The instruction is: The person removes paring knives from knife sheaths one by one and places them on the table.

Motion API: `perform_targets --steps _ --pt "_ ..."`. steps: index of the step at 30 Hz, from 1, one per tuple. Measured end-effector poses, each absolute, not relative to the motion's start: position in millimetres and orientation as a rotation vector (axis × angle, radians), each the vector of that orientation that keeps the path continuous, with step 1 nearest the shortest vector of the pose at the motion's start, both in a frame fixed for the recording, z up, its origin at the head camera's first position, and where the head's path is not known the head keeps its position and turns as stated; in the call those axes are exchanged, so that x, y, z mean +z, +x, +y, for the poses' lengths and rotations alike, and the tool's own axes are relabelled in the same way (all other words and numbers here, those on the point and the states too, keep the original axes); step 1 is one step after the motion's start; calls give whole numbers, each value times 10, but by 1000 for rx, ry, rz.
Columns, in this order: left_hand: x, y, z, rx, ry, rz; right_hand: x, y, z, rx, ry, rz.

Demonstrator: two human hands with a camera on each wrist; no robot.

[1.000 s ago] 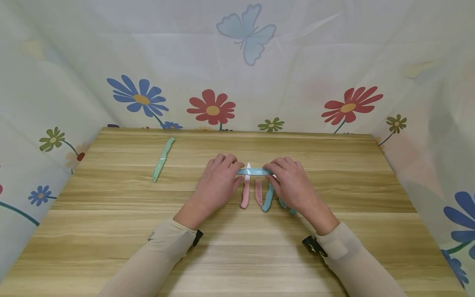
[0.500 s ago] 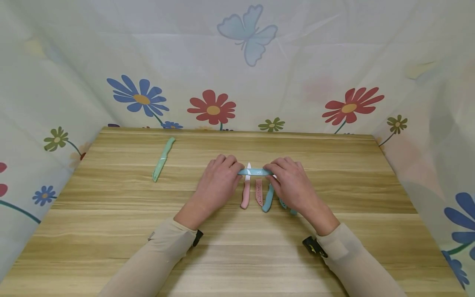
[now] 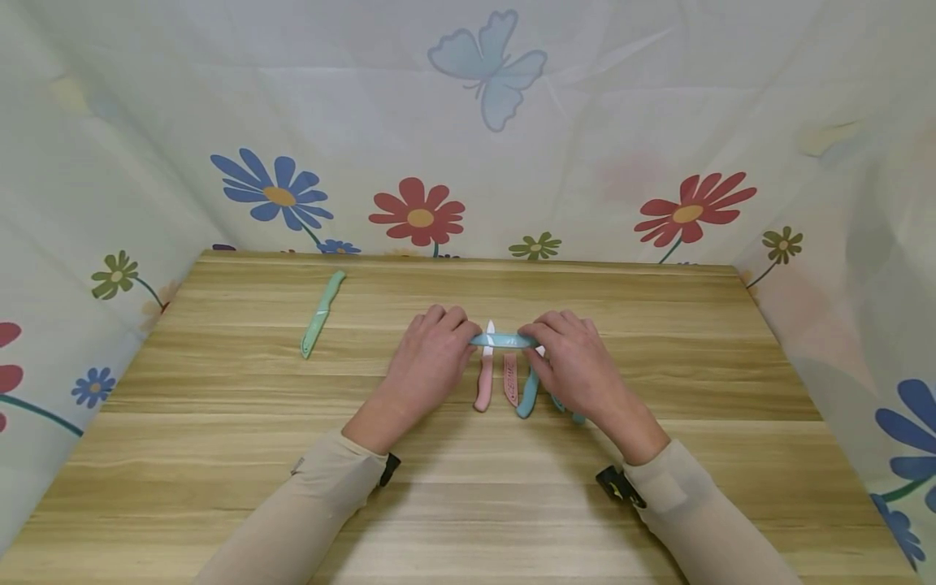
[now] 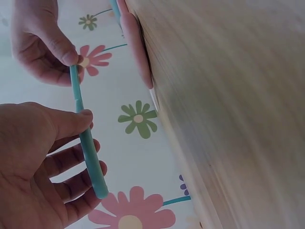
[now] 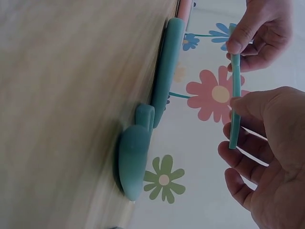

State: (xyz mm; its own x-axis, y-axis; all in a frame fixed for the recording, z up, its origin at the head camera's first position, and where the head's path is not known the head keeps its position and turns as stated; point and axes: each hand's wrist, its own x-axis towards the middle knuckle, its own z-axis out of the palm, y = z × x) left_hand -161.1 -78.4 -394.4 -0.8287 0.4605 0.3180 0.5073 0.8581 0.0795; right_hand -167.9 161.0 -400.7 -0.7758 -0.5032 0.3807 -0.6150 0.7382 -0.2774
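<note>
My left hand (image 3: pixel 433 349) and right hand (image 3: pixel 574 361) hold a light blue sheathed knife (image 3: pixel 508 340) level between them, raised off the table. In the left wrist view, the left thumb and fingers pinch its handle (image 4: pixel 90 155), whose rounded end shows past the thumb. The right hand pinches the sheath (image 5: pixel 236 86) end, seen in the right wrist view. Below lie a bare pink knife (image 3: pixel 483 386) with a white blade, a pink sheath (image 3: pixel 510 378) and a blue-handled knife (image 3: pixel 526 396). More blue pieces (image 5: pixel 134 157) are partly hidden under the right hand in the head view.
A green sheathed knife (image 3: pixel 322 317) lies at the back left of the wooden table (image 3: pixel 468 504). Flower-printed white cloth (image 3: pixel 329 106) stands along the table's back and both sides.
</note>
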Motion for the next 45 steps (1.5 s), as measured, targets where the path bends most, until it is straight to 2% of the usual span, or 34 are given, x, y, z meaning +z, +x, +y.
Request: perform_targets --steps 45 --pt "-3856 -1388 -636 -190 -858 -2721 -3924 -1515 1493 434 1043 -2647"
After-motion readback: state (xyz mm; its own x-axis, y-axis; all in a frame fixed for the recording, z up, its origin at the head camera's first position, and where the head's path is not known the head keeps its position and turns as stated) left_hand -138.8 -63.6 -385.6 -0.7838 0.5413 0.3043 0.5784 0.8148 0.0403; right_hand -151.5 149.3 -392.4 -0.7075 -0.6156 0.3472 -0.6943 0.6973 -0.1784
